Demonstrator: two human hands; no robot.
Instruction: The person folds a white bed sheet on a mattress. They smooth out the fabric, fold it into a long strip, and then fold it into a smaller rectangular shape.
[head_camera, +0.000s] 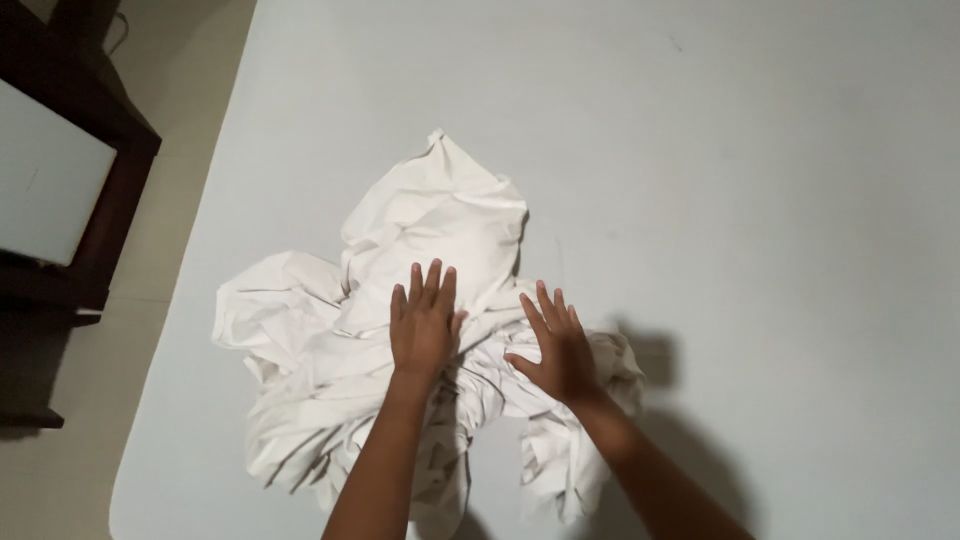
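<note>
A crumpled white cloth (330, 340) lies in a heap on a pale grey table (720, 180), toward its left near side. My left hand (424, 322) rests flat on the middle of the cloth, fingers together and pointing away from me. My right hand (555, 345) lies flat on the cloth's right part, fingers spread. Neither hand grips the fabric; both press on top of it. The cloth's near folds hang close to the table's front edge, partly hidden by my forearms.
The table's left edge (190, 260) runs diagonally, with a light tiled floor (150, 230) beyond it. A dark wooden piece of furniture with a white panel (50, 170) stands at the far left.
</note>
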